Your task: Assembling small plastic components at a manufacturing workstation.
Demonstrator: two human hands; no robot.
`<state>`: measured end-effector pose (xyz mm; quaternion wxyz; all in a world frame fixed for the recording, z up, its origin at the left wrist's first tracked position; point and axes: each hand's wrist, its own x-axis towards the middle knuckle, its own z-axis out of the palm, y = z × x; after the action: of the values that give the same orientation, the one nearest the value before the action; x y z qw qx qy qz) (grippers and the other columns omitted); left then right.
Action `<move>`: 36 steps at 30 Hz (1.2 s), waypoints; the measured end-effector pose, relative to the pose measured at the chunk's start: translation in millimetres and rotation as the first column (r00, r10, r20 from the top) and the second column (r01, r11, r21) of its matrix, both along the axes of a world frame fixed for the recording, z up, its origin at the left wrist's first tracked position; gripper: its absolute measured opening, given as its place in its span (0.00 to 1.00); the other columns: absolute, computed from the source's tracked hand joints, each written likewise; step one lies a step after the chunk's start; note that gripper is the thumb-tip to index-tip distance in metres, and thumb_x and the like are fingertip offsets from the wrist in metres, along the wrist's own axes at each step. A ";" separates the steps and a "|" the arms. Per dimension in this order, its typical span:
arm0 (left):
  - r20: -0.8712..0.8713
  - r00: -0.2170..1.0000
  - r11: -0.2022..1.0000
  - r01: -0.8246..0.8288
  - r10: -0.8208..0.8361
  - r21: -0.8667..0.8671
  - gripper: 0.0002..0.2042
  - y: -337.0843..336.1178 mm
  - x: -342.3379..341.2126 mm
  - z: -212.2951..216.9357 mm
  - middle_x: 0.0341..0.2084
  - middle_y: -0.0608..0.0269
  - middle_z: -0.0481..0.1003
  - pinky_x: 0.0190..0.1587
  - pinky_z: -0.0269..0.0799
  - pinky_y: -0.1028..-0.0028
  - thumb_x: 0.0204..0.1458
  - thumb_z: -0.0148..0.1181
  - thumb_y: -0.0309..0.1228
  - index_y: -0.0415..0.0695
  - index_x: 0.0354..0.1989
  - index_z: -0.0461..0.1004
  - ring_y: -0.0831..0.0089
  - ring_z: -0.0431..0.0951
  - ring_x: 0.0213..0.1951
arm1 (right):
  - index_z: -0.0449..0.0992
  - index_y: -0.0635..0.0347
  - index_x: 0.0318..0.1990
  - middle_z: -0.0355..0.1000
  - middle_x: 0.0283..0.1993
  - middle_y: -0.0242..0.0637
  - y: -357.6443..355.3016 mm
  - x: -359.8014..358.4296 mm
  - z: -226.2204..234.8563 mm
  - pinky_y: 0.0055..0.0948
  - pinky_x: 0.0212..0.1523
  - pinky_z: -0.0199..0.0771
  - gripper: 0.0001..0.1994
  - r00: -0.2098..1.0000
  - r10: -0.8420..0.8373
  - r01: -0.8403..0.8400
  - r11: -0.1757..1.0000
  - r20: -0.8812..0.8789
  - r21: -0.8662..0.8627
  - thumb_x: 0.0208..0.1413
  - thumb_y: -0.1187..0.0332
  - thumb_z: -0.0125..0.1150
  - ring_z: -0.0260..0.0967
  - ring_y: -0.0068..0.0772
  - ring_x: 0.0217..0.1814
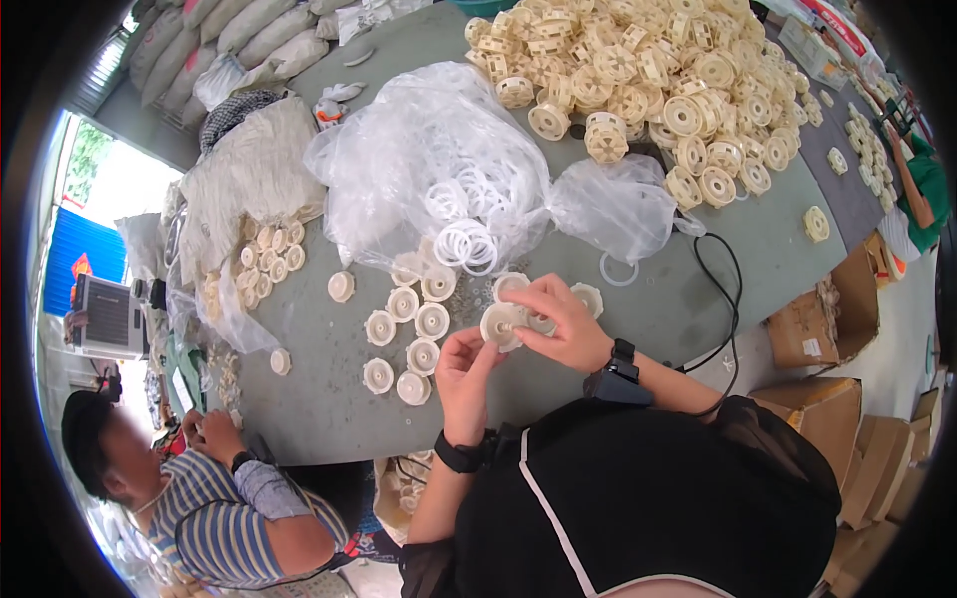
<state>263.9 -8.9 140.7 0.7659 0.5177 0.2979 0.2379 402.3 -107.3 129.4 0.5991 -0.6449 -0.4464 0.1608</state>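
A round cream plastic part [499,327], shaped like a shallow cup with a central hub, is held up over the table's near edge. My left hand [465,377] pinches its lower left rim between thumb and fingers. From the right, my right hand [566,327] reaches over it, thumb and fingers closed near the hub. Whatever small thing those right fingertips pinch is too hidden to name. More such parts, among them one cup [432,321], lie left of my hands. Another cup [587,299] sits partly behind my right hand.
A clear bag [399,149] holds white rings [466,244]; a smaller bag [613,204] adjoins it. Cream spool-like parts [638,75] are heaped at the far right. A black cable [736,289] hangs over the right edge. A co-worker [234,508] sits at left; cardboard boxes [812,409] stand right.
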 end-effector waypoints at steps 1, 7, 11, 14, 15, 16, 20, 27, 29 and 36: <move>-0.013 1.000 1.000 -0.002 0.002 0.014 0.08 0.5 1.3 -0.4 0.35 0.60 0.72 0.40 0.73 0.75 0.51 0.51 0.22 0.36 0.40 0.67 0.77 0.73 0.36 | 0.70 0.52 0.48 0.68 0.34 0.34 -1.4 6.1 -4.3 0.24 0.38 0.68 0.17 0.990 0.089 -0.087 0.996 0.110 -0.027 0.49 0.74 0.56 0.65 0.28 0.35; -0.024 1.000 0.997 0.018 -0.016 0.069 0.08 1.1 6.2 -0.9 0.34 0.61 0.72 0.39 0.72 0.77 0.50 0.54 0.22 0.36 0.39 0.68 0.78 0.73 0.35 | 0.73 0.59 0.41 0.70 0.32 0.32 0.2 -0.4 -12.3 0.20 0.28 0.67 0.09 0.920 0.264 -0.279 0.960 -0.290 -0.012 0.50 0.74 0.55 0.66 0.22 0.27; -0.030 1.000 0.991 0.001 0.003 0.137 0.08 1.6 5.7 -2.5 0.33 0.62 0.73 0.38 0.70 0.79 0.49 0.55 0.22 0.36 0.38 0.69 0.79 0.72 0.34 | 0.71 0.64 0.39 0.72 0.34 0.32 1.0 3.3 -7.2 0.19 0.27 0.69 0.08 0.663 0.256 -0.350 0.937 -0.704 0.011 0.52 0.73 0.55 0.68 0.20 0.28; -0.042 0.999 0.982 -0.001 0.009 0.187 0.08 0.5 6.2 -2.3 0.32 0.63 0.73 0.38 0.68 0.81 0.49 0.56 0.22 0.36 0.38 0.69 0.80 0.72 0.34 | 0.70 0.65 0.38 0.72 0.31 0.34 1.3 4.8 -1.7 0.19 0.27 0.71 0.08 0.580 0.230 -0.336 0.941 -0.782 0.027 0.51 0.73 0.55 0.70 0.21 0.27; -0.032 0.999 0.982 -0.009 0.015 0.191 0.08 -0.3 7.0 -2.1 0.32 0.63 0.73 0.38 0.68 0.81 0.49 0.56 0.22 0.36 0.38 0.69 0.80 0.72 0.34 | 0.70 0.65 0.38 0.72 0.31 0.34 1.0 4.4 -0.9 0.19 0.27 0.71 0.08 0.581 0.229 -0.335 0.942 -0.781 0.027 0.51 0.73 0.55 0.70 0.21 0.27; -0.023 1.000 0.981 -0.017 0.021 0.195 0.08 -0.8 7.4 -1.9 0.32 0.63 0.73 0.38 0.67 0.81 0.49 0.56 0.21 0.36 0.38 0.69 0.80 0.72 0.34 | 0.70 0.65 0.38 0.72 0.31 0.35 0.9 3.6 -0.4 0.19 0.27 0.71 0.07 0.567 0.220 -0.326 0.945 -0.794 0.029 0.52 0.73 0.55 0.70 0.22 0.26; -0.025 1.000 0.978 -0.005 0.011 0.209 0.09 -2.0 6.6 -0.1 0.32 0.63 0.73 0.38 0.67 0.81 0.49 0.56 0.21 0.37 0.39 0.69 0.80 0.72 0.34 | 0.70 0.65 0.37 0.72 0.30 0.34 0.4 0.9 2.4 0.19 0.27 0.71 0.07 0.597 0.186 -0.287 0.958 -0.780 0.009 0.51 0.72 0.57 0.70 0.21 0.27; -0.014 1.000 0.981 0.009 -0.006 0.195 0.09 -3.0 1.6 9.0 0.33 0.63 0.74 0.39 0.68 0.81 0.48 0.55 0.20 0.36 0.39 0.69 0.80 0.73 0.35 | 0.67 0.65 0.45 0.69 0.40 0.32 -3.8 3.5 2.6 0.20 0.37 0.71 0.16 0.920 0.059 -0.123 0.982 -0.387 -0.143 0.49 0.73 0.60 0.67 0.19 0.40; -0.002 1.000 0.983 0.019 -0.019 0.183 0.09 -2.4 0.0 10.1 0.33 0.63 0.74 0.39 0.68 0.82 0.48 0.55 0.19 0.36 0.39 0.69 0.81 0.73 0.35 | 0.63 0.66 0.51 0.68 0.44 0.33 -3.0 6.4 -3.1 0.22 0.41 0.70 0.21 0.767 0.251 -0.294 0.956 -0.590 0.025 0.49 0.74 0.60 0.66 0.21 0.43; 0.006 0.992 0.982 0.126 -0.128 0.142 0.10 -4.6 -1.8 17.4 0.34 0.62 0.74 0.41 0.68 0.80 0.47 0.56 0.19 0.36 0.40 0.69 0.79 0.73 0.36 | 0.67 0.67 0.46 0.69 0.40 0.33 -4.5 6.4 -7.9 0.23 0.41 0.70 0.17 0.617 0.296 -0.362 0.930 -0.730 0.071 0.50 0.72 0.59 0.67 0.20 0.40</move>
<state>262.1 -13.4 158.2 0.7432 0.5868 0.2407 0.2132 408.7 -111.8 121.5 0.6594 -0.4583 -0.2740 0.5292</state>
